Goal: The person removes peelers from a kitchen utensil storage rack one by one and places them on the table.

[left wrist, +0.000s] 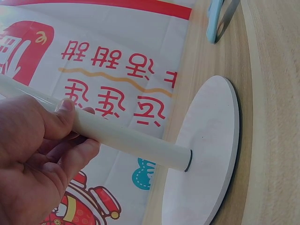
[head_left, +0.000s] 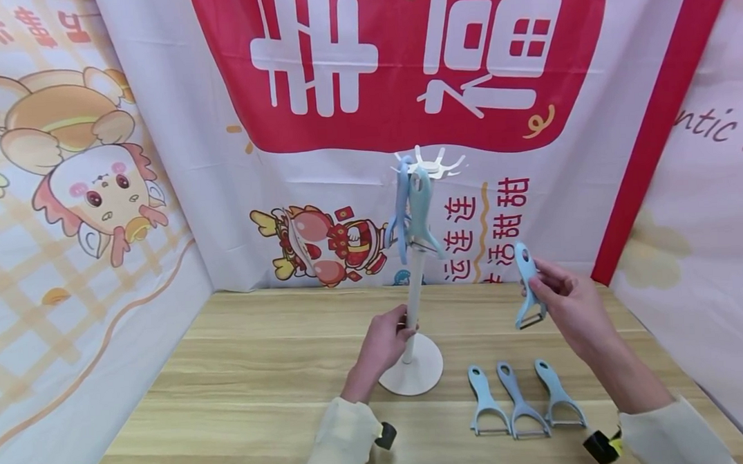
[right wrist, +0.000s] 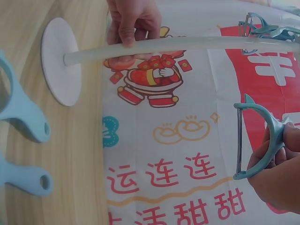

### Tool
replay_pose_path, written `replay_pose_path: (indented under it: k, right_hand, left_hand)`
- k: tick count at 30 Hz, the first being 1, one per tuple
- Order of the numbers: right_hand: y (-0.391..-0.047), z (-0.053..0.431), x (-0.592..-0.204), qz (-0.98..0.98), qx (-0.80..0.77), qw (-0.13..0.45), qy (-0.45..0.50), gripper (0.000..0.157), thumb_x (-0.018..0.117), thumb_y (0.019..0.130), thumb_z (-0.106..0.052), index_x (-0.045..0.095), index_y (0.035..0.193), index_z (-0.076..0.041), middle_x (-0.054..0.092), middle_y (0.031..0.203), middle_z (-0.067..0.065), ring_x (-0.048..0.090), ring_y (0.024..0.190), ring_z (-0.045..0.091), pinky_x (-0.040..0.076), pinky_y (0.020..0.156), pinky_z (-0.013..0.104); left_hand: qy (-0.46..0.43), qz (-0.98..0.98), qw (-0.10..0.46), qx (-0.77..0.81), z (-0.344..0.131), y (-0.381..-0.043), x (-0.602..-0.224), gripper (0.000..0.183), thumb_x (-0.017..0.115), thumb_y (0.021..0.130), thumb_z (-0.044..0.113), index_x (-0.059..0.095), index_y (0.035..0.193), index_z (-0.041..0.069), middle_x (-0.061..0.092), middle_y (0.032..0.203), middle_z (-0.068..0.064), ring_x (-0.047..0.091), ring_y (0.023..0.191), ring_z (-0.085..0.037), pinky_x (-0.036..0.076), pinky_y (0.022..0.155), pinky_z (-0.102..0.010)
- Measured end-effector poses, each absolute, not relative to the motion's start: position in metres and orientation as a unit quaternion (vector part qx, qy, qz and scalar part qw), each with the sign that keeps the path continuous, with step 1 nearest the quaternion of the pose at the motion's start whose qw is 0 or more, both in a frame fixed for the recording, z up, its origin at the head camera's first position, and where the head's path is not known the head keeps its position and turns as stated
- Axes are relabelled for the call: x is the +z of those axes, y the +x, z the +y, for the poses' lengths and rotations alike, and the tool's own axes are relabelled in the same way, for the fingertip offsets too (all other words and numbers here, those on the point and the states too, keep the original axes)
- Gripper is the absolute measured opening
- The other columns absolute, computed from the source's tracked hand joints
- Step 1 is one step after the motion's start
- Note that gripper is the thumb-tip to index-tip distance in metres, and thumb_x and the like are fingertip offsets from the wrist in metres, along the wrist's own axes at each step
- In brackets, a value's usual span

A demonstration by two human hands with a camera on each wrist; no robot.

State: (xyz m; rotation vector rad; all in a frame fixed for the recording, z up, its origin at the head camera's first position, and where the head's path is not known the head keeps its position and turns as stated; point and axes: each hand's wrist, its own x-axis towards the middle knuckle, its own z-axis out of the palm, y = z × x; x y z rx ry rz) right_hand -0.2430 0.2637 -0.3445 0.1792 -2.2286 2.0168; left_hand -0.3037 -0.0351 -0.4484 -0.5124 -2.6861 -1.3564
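A white stand [head_left: 414,292] with a round base [head_left: 424,375] and a ring of hooks [head_left: 434,167] on top rises from the table. My left hand [head_left: 382,343] grips its pole low down, thumb and fingers around it in the left wrist view. To the right of the pole, my right hand [head_left: 570,306] pinches a light blue Y-shaped peeler [head_left: 525,274] by its handle, blade end down and hole end up, above the table. From the hooks hang a pale green-blue peeler [head_left: 419,206] and a bluer peeler [head_left: 402,210], partly overlapping.
Three peelers lie side by side at the front right of the wooden table [head_left: 259,375]: a left one [head_left: 483,397], a middle one [head_left: 517,399] and a right one [head_left: 555,390]. Printed cloth [head_left: 177,199] hangs behind and on both sides.
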Motion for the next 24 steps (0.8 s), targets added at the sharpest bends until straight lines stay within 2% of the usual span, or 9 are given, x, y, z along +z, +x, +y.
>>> replay_pose_path:
  k: [8,17,24]
  right_hand:
    - [-0.237,0.27,-0.356,-0.775,0.628,0.055,0.04,0.061,0.058,0.101,-0.023,0.032,0.154,-0.004,0.062,0.103,-0.016,0.063,0.094,-0.001,0.054,0.084,0.008]
    - [-0.23,0.281,-0.371,-0.765,0.642,0.042,0.031,0.061,0.06,0.1,-0.016,0.033,0.15,0.007,0.066,0.096,-0.015,0.067,0.088,0.001,0.057,0.08,0.011]
    - [-0.225,0.29,-0.381,-0.795,0.606,0.017,0.016,0.062,0.057,0.102,-0.021,0.031,0.15,0.008,0.064,0.098,-0.016,0.064,0.09,0.0,0.057,0.08,0.013]
  left_hand:
    - [-0.166,-0.876,0.04,-0.451,-0.036,-0.304,-0.449,0.022,0.063,0.096,0.006,0.064,0.119,0.007,0.072,0.11,-0.01,0.069,0.107,-0.026,0.059,0.095,-0.045]
    - [-0.165,-0.878,0.042,-0.448,-0.035,-0.303,-0.448,0.022,0.063,0.096,0.006,0.065,0.118,0.008,0.072,0.11,-0.008,0.069,0.108,-0.024,0.059,0.095,-0.043]
    - [-0.162,-0.879,0.041,-0.446,-0.036,-0.302,-0.448,0.021,0.063,0.097,0.007,0.065,0.117,0.011,0.073,0.11,-0.007,0.07,0.108,-0.024,0.059,0.095,-0.042]
